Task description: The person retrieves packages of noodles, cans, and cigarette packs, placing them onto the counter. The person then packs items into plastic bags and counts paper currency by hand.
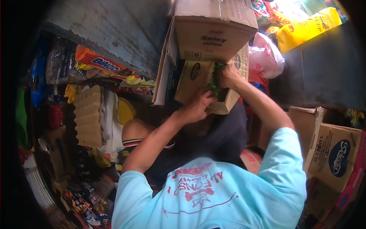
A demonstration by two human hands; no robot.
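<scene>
In the head view, an open brown cardboard carton (193, 82) with a dark oval logo is in front of my body. Glossy green packets (214, 81) show through its opening. My right hand (228, 76) reaches down into the carton, its fingertips hidden among the packets and cardboard. Curled at the near edge of the opening, my left hand (199, 105) has its fingers closed on the carton's cardboard, next to the green packets. Right behind and above the opening stands a larger carton (215, 38) marked "Spicy".
Left are an orange Bingo pack (101, 61), egg trays (88, 114) and a yellow round lid (126, 110). A white-pink plastic bag (267, 57) and a yellow pack (309, 28) lie at upper right. Lower right stands a Selecta carton (335, 156). Grey panels (324, 68) flank the space.
</scene>
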